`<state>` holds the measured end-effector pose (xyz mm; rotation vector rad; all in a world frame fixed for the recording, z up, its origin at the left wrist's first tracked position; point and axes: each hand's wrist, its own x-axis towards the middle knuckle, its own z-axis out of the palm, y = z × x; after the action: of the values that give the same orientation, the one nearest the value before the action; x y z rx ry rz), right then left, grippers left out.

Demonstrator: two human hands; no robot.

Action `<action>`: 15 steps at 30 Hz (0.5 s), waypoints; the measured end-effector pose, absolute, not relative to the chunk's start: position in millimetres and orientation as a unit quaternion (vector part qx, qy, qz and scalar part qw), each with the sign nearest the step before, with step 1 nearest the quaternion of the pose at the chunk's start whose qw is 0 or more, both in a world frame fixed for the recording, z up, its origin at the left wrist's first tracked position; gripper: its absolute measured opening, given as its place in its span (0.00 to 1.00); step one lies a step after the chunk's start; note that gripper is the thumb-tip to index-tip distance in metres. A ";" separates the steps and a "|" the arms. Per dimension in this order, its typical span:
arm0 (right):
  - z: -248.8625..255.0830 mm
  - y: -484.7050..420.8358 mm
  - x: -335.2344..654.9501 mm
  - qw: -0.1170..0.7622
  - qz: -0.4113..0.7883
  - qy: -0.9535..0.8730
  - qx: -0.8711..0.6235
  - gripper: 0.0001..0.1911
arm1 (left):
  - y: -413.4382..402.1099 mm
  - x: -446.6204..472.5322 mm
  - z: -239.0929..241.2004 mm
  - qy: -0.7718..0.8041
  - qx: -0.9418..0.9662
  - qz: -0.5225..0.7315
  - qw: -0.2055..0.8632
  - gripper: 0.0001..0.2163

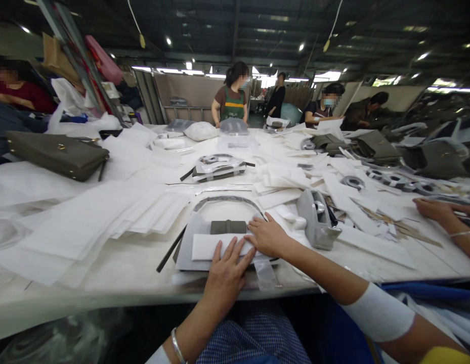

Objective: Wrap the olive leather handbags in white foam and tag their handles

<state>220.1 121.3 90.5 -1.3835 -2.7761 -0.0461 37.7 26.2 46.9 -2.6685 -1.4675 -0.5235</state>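
A dark olive handbag (227, 227) lies flat in front of me, its wrapped handle (227, 198) arching away at the far side. White foam sheet (195, 235) covers much of it, and a folded white foam strip (206, 247) rests across the near part. My left hand (227, 270) presses flat on that strip with fingers spread. Over the strip's right end reaches my right hand (268, 235), its fingers stretched out and apart. A piece of clear film (265, 273) hangs below the right hand. From the bag's left side a dark strap (171, 250) sticks out.
Stacked foam sheets (101, 222) spread to the left, near another olive bag (56, 154). A grey tape dispenser (320, 222) stands at right, with tape rolls (352, 182) beyond. A wrapped bag (219, 167) lies ahead. A co-worker's hand (434, 207) is at far right; other people work behind.
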 end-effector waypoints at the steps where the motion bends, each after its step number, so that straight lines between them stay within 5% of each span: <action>1: 92.3 121.5 220.2 0.016 -0.013 -0.899 -0.437 0.17 | 26.0 37.6 46.6 -0.474 -0.863 -0.170 0.024 0.33; 8: 93.6 124.4 236.3 0.025 0.027 -0.939 -0.342 0.15 | 26.1 38.0 42.3 -0.473 -0.862 -0.179 0.033 0.31; 15: 103.0 137.6 225.7 0.006 0.070 -0.904 -0.421 0.14 | 34.1 36.2 13.2 -0.452 -0.845 -0.237 0.158 0.37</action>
<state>225.7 137.6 103.0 -1.3166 -2.8308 0.2191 36.2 34.1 13.2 -2.4178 -1.2931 -0.6791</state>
